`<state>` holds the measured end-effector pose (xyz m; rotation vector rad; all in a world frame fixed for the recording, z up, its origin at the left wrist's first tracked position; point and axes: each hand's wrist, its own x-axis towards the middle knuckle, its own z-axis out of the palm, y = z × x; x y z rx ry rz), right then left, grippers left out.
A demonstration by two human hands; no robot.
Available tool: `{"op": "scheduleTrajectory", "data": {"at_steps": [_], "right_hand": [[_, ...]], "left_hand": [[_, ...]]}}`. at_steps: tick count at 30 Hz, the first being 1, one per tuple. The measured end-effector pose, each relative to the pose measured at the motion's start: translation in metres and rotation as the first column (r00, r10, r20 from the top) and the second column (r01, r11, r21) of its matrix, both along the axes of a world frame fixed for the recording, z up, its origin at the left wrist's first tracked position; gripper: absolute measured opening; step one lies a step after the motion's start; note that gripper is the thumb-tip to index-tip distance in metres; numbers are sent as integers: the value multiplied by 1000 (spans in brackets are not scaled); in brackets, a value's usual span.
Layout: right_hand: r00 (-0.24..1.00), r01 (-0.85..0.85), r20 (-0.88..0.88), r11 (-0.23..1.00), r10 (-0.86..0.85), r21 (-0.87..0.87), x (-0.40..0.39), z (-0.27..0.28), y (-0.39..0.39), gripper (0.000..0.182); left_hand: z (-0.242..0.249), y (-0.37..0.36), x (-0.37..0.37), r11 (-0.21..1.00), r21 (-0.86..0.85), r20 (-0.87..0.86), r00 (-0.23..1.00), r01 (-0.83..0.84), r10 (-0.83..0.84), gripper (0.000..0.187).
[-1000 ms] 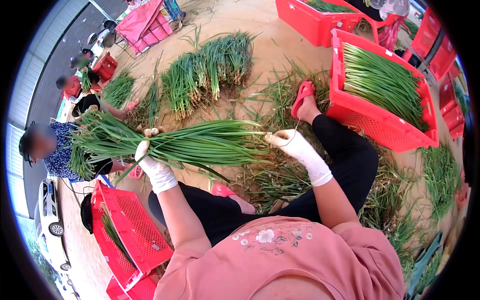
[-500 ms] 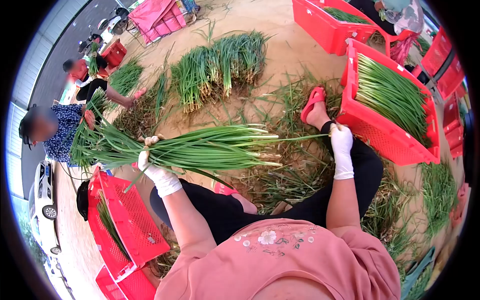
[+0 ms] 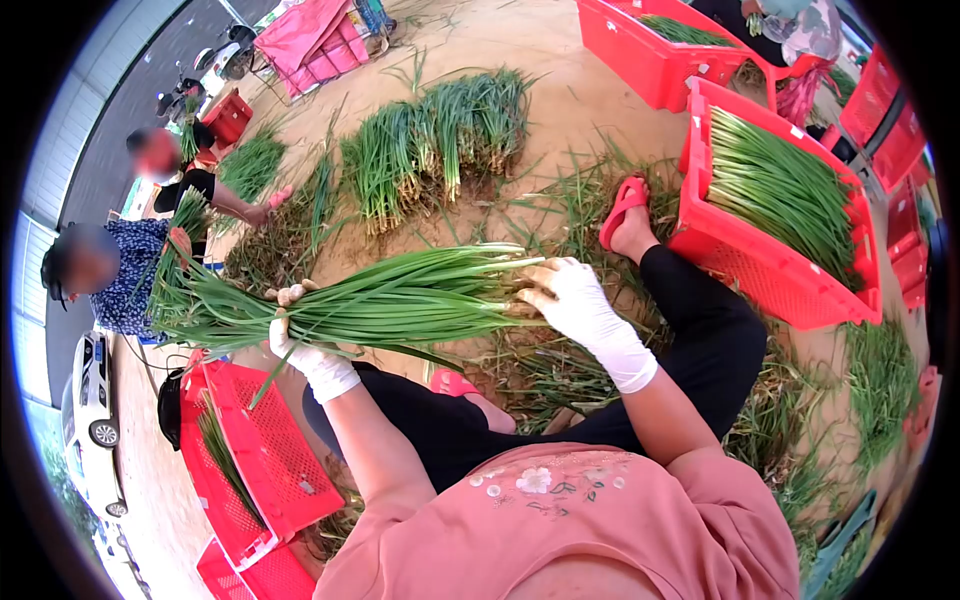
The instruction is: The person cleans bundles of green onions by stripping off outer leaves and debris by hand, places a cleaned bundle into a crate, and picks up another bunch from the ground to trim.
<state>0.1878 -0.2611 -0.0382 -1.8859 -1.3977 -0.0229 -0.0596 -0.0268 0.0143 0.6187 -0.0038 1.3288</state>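
A large bundle of green onions (image 3: pixel 400 297) lies sideways in front of me, pale root ends to the right, green leaves to the left. My left hand (image 3: pixel 300 340), in a white glove with bare-looking fingertips, is wrapped round its leafy part. At the root end, my right hand (image 3: pixel 575 305), gloved the same way, has its fingers bent against the white stalk ends; whether it pinches a single stalk is hidden. Beyond the bundle, a row of untrimmed green onions (image 3: pixel 440 140) rests on the sandy ground.
A red crate (image 3: pixel 770 270) filled with green onions stands at my right, another red crate (image 3: pixel 265 440) at my left. Loose leaves and trimmings (image 3: pixel 540 375) litter the ground between my feet. A person in a patterned blue top (image 3: pixel 130 265) sits at the left.
My right hand has moved left from beside the crate to the bundle's root end. The long stalk it was pulling out to the right no longer shows there. My left hand keeps its hold.
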Motion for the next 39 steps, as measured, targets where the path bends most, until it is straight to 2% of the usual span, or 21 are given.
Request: {"op": "scheduleTrajectory", "data": {"at_steps": [3,4,5,7,9,10,11,13,15,17,18,22,24,25,27,29,31,33,35,37,39], "right_hand": [[999,-26,24,998,27,-60,-11,-10,16,27],[924,-122,-375,988,76,-100,-12,-10,20,28],[696,-225,-713,969,89,-99,-11,-13,23,29],[656,-286,-739,957,153,-56,-7,-23,28,31],[463,-330,-877,943,128,-37,-10,-13,24,33],[637,-292,-766,947,89,-133,-11,-15,25,29],[638,-291,-765,947,87,-136,-13,-16,27,29],[915,-105,-403,941,-36,-321,-23,-20,28,27],[938,-37,-343,974,-43,-224,-25,-52,32,22],[994,72,-53,943,-94,-326,-18,-72,27,17],[976,219,42,955,-215,-199,-17,-80,19,13],[789,444,58,502,-612,-742,57,-129,-46,16],[733,595,362,283,-576,-753,64,-123,-76,21],[704,699,454,422,-546,-577,58,-116,-78,24],[900,424,84,817,-428,-391,50,-77,-57,23],[922,7,-387,1000,-8,-2,19,-42,-28,20],[950,-152,-269,988,157,40,-6,-19,-9,18],[990,-93,-105,994,98,50,-23,-26,7,18],[951,-96,-299,994,78,-46,-32,-32,17,21],[782,-162,-615,986,100,-46,-39,-42,29,26],[824,-129,-563,990,71,-63,-44,-41,32,27]], "left_hand": [[2,-9,6,998,14,4,999,54,-55,30],[2,-10,8,997,21,-3,997,71,-71,34],[1,-12,9,996,26,-9,996,87,-87,37],[-1,-11,10,993,40,-6,994,108,-107,38],[-4,-12,12,984,69,9,986,166,-167,39],[-4,-15,13,988,32,12,988,153,-153,42],[-5,-14,14,988,29,13,988,153,-154,42],[-8,-12,14,984,32,-9,984,177,-177,43],[-4,-15,15,983,55,-46,984,173,-170,40],[-1,-17,16,979,96,-73,982,179,-172,41],[1,-17,15,978,107,-67,983,176,-170,40],[10,-6,-7,994,105,-2,999,39,-39,40],[17,-11,-11,996,88,3,1000,-24,24,39],[16,-7,-14,994,109,0,999,-32,32,38],[13,-5,-15,994,103,6,999,-34,34,38],[10,-7,-15,995,94,17,999,-42,40,38],[9,-8,-12,997,75,-8,1000,-20,20,38],[7,-9,-10,994,107,3,1000,11,-11,39],[7,-12,-7,993,113,19,1000,22,-24,38],[7,-13,-8,993,120,13,1000,22,-24,39],[4,-11,-9,996,88,-9,999,33,-33,40]]}}
